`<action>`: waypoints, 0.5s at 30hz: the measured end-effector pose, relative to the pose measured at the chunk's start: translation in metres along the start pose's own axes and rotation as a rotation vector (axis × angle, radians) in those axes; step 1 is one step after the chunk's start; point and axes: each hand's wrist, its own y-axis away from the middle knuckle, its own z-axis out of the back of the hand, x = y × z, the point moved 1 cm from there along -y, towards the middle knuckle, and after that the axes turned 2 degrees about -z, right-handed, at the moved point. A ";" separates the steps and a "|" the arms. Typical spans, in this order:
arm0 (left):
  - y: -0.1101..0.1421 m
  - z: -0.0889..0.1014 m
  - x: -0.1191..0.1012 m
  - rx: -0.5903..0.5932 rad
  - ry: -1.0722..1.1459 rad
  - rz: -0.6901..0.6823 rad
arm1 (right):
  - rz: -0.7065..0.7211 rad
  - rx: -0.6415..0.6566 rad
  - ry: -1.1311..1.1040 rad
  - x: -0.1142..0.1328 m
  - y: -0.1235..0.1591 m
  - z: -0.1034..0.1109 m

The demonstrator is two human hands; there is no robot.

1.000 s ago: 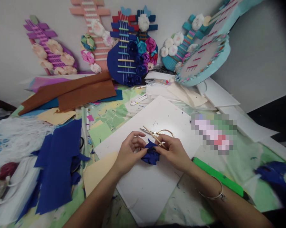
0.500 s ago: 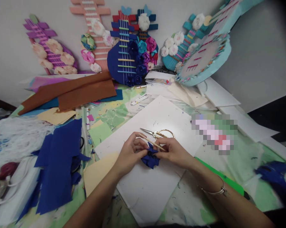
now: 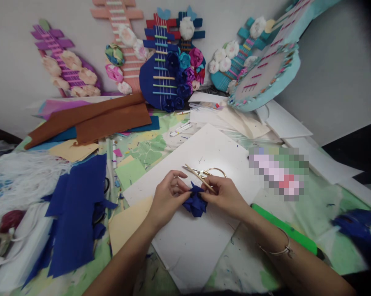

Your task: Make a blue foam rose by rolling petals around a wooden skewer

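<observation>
Between my hands, over a white board (image 3: pixel 185 255), is a dark blue paper flower (image 3: pixel 196 204) with pointed petals. My left hand (image 3: pixel 170 197) pinches its left edge between thumb and fingers. My right hand (image 3: pixel 224 195) holds its right side and also keeps a thin wooden stick (image 3: pixel 195 174) between the fingers, tilted up to the left. Just beyond my fingertips lie scissors with gold handles (image 3: pixel 216 169), their blades pointing left and partly behind the stick.
Blue crepe paper (image 3: pixel 77 218) and white string (image 3: pixel 22 176) lie at left. A green marker-like tool (image 3: pixel 284 228) rests by my right forearm. Brown paper (image 3: pixel 111 123) is farther back. Decorated paper guitars, including a blue one (image 3: pixel 151 82), lean on the wall.
The stick has swung to a steeper angle and left my left fingers; only my right hand holds it now. The flower has turned slightly, its dark centre no longer showing.
</observation>
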 end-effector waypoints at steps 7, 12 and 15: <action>-0.003 -0.001 0.005 0.031 -0.007 0.008 | 0.027 -0.042 0.051 0.001 0.001 -0.008; -0.003 0.000 0.005 0.036 0.030 0.061 | 0.097 -0.013 0.095 0.004 0.002 -0.003; -0.003 0.003 0.005 0.019 0.039 0.059 | 0.270 -0.035 0.232 0.011 0.004 0.009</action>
